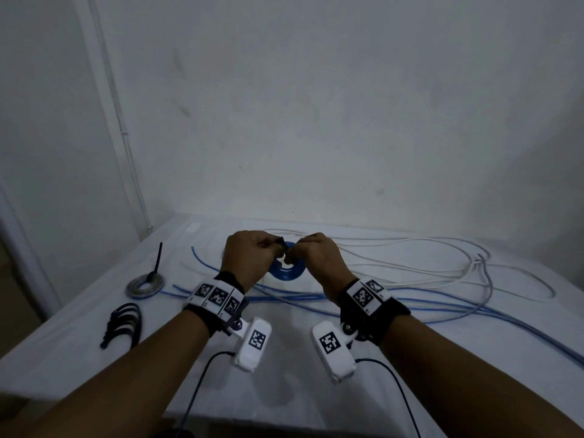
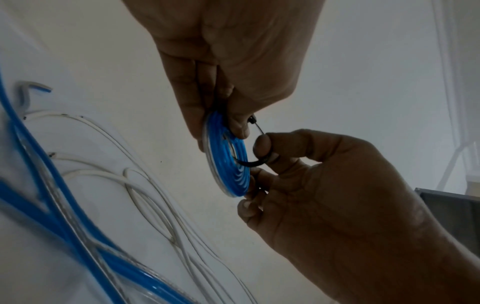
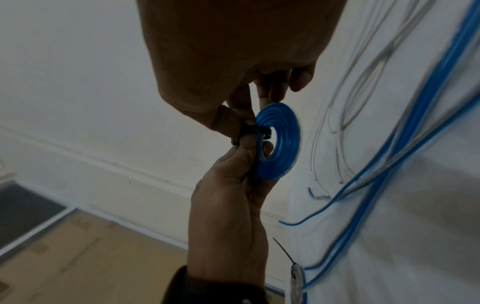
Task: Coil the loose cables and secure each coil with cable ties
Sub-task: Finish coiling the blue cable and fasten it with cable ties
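A small flat coil of blue cable (image 1: 288, 270) is held up over the white-covered table (image 1: 284, 374) between both hands. My left hand (image 1: 271, 248) grips the blue coil (image 2: 226, 160) by its rim, fingers on one face and thumb on the other. A black cable tie (image 2: 249, 163) loops through the coil's centre hole and round its windings. My right hand (image 1: 294, 252) pinches that cable tie (image 3: 253, 129) between thumb and fingertips, right beside the blue coil (image 3: 280, 144). The tie's head sticks out near the left fingers.
A grey coil (image 1: 145, 284) lies at the left with a black tie tail pointing up. A bunch of black cable ties (image 1: 124, 324) lies nearer the left edge. Loose blue cables (image 1: 442, 306) and white cables (image 1: 442, 273) sprawl across the middle and right.
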